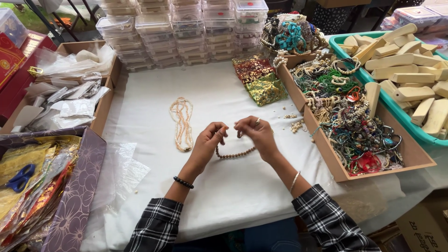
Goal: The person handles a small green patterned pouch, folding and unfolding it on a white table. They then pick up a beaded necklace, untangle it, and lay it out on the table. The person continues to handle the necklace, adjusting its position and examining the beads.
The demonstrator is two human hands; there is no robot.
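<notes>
Your left hand [206,142] and your right hand [257,135] meet over the middle of the table covered in white cloth [224,186], nearer its front edge than its back. Between them you hold a string of small round brown wooden beads [235,153]. Each hand pinches one end of it with thumb and fingertips pressed together, the other fingers curled in, and the loop sags down toward you onto the cloth. A black bead bracelet [183,182] sits on your left wrist and a thin silver bangle [294,181] on your right forearm.

Just to the left of your left hand, a long pale peach bead necklace [181,122] lies doubled on the cloth, apart from the string you hold. Toward the back edge, past your right hand, lie two brocade pouches, a red and gold one [252,68] and a green and gold one [267,88]. A few loose pale beads [297,125] are scattered near the right edge, beside a long shallow cardboard tray [326,149] heaped with mixed bead bracelets. Beyond that, a teal plastic crate [396,116] holds pale wooden blocks. Stacks of clear plastic boxes [186,28] line the back edge. Along the left edge stand a cardboard box of clear packets [70,100] and a purple flowered box [77,196] with blue-handled scissors [19,178] lying in it.
</notes>
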